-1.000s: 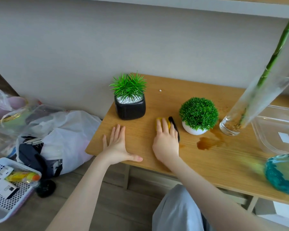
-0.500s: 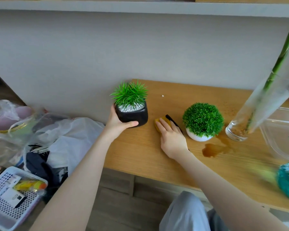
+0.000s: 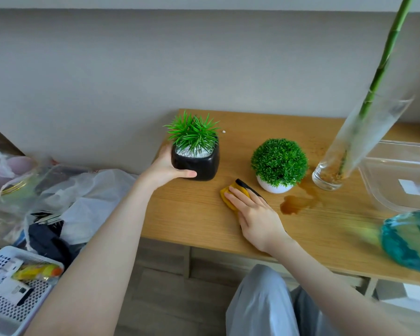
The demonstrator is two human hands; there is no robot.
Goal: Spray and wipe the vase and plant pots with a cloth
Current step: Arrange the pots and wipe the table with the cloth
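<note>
Black pot (image 3: 195, 163) held by left hand (image 3: 166, 167), centre frame.
Right hand (image 3: 257, 215) flat on yellow cloth (image 3: 233, 194); brown spill (image 3: 294, 204) beside it, maybe wet, could smear.

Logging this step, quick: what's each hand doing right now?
Left hand: grips the black pot.
Right hand: open, fingers flat on the yellow cloth.

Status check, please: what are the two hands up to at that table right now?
Left hand grips black pot. Right hand flat on yellow cloth. Brown puddle beside white pot and glass vase.
</note>
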